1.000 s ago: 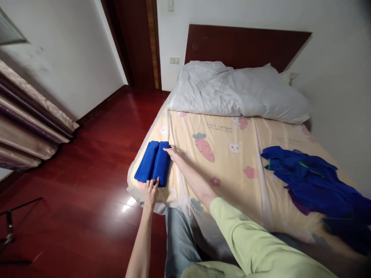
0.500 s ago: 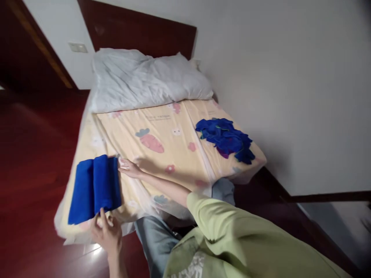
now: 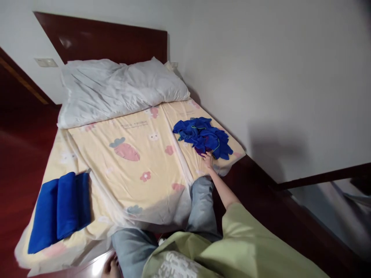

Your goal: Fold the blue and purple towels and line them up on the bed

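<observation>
My right hand (image 3: pixel 207 160) is at the near edge of a crumpled heap of blue cloths (image 3: pixel 199 131) on the right side of the bed. Its fingers are stretched out, touching or just beside a purple cloth (image 3: pixel 199 151) that shows under the blue; no firm hold is visible. Low in the picture, by my left thigh, hangs my left hand (image 3: pixel 111 266), dark and partly cut off, its fingers unclear. Folded blue cloths (image 3: pixel 67 204) lie side by side, partly overlapping, at the bed's near left corner, with neither hand on them.
The bed (image 3: pixel 156 154) has a yellow patterned sheet under a thin whitish cover. A white pillow or quilt (image 3: pixel 121 88) lies against the dark red headboard (image 3: pixel 116 42). A grey wall (image 3: pixel 232 77) rises close along the right side. My legs (image 3: pixel 203 204) stand against the near edge.
My right hand has left the folded blue cloths and swung right to the heap. My left hand has dropped away from the folded cloths toward my thigh. The view has turned right.
</observation>
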`<act>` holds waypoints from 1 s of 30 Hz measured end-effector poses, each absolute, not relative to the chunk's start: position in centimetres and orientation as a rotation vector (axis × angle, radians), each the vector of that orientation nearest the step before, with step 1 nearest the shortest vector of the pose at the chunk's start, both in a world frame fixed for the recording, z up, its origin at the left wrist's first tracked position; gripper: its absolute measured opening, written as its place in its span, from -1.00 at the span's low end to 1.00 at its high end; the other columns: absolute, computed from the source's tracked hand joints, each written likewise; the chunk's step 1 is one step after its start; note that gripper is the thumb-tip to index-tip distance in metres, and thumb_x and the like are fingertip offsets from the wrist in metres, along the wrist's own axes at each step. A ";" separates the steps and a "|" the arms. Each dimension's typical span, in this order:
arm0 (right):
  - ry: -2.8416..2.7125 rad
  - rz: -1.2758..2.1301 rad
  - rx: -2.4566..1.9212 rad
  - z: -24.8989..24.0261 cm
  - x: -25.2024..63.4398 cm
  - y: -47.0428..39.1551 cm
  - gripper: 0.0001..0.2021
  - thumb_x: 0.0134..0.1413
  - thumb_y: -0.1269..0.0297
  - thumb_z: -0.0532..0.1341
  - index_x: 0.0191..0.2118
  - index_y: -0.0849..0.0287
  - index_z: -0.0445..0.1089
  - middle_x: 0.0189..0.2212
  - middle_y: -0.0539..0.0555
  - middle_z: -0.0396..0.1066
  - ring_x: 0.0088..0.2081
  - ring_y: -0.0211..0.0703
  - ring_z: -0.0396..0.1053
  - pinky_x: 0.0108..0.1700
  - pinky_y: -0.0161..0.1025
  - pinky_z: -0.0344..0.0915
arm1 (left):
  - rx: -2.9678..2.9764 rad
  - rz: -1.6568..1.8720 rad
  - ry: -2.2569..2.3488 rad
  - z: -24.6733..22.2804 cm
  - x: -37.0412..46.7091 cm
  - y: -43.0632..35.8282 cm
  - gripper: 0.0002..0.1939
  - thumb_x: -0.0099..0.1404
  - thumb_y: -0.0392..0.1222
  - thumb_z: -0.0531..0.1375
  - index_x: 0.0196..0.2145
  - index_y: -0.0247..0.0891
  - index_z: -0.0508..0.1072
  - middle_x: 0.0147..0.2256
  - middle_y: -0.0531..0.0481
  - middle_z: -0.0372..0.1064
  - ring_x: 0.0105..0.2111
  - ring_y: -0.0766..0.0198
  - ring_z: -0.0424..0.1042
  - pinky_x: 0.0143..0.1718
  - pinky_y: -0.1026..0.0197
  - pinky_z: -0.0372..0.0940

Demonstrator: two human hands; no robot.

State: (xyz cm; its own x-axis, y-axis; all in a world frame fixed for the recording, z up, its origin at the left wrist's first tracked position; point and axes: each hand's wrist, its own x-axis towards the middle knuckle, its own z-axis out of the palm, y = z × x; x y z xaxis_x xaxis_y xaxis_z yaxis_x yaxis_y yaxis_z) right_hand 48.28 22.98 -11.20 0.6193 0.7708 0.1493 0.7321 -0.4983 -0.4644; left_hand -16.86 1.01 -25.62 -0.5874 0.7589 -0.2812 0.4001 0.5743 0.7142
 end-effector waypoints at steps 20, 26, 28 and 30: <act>-1.204 0.128 -1.552 -7.3 38.1 19.6 -0.55 0.38 0.33 -0.03 0.23 0.25 0.44 0.13 0.32 0.45 0.21 0.03 0.36 0.30 0.03 0.31 | 1.193 0.709 2.050 -14.0 -5.7 5.1 -0.71 0.14 0.13 0.08 -0.36 0.08 0.56 -0.32 0.08 0.60 -0.12 -0.17 0.60 -0.07 -0.14 0.46; -1.168 0.254 -1.365 -2.7 33.4 17.9 -0.59 0.40 0.30 -0.02 0.05 0.12 0.58 -0.03 0.23 0.54 0.07 0.00 0.44 0.18 -0.02 0.40 | 1.454 0.770 1.436 -9.7 2.6 8.4 -0.51 0.23 0.29 0.17 -0.20 -0.16 0.59 -0.11 -0.19 0.60 -0.03 -0.11 0.58 0.02 -0.10 0.48; -1.243 0.326 -1.252 -0.3 31.1 17.0 -0.61 0.41 0.30 0.01 0.02 0.06 0.60 -0.07 0.19 0.56 0.02 -0.02 0.46 0.12 -0.05 0.42 | 1.461 0.822 1.357 -8.1 4.8 9.0 -0.47 0.28 0.27 0.21 -0.06 -0.23 0.55 0.00 -0.27 0.54 0.00 -0.06 0.55 0.00 -0.06 0.50; -1.302 0.396 -1.153 1.8 28.4 15.4 -0.63 0.41 0.31 0.04 0.00 0.03 0.61 -0.10 0.16 0.58 -0.02 -0.04 0.47 0.09 -0.05 0.42 | 1.453 0.952 1.333 -6.5 6.3 9.5 -0.44 0.30 0.20 0.25 0.10 -0.22 0.45 0.12 -0.29 0.44 0.07 -0.01 0.51 -0.01 -0.02 0.50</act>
State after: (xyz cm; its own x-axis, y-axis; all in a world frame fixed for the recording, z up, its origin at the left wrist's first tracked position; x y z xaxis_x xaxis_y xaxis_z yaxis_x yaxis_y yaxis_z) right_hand 28.38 15.42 1.76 0.2952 0.7885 0.5396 0.3545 0.4341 -0.8282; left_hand 6.35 9.55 -6.49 0.1153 0.9925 -0.0396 0.2844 0.0052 0.9587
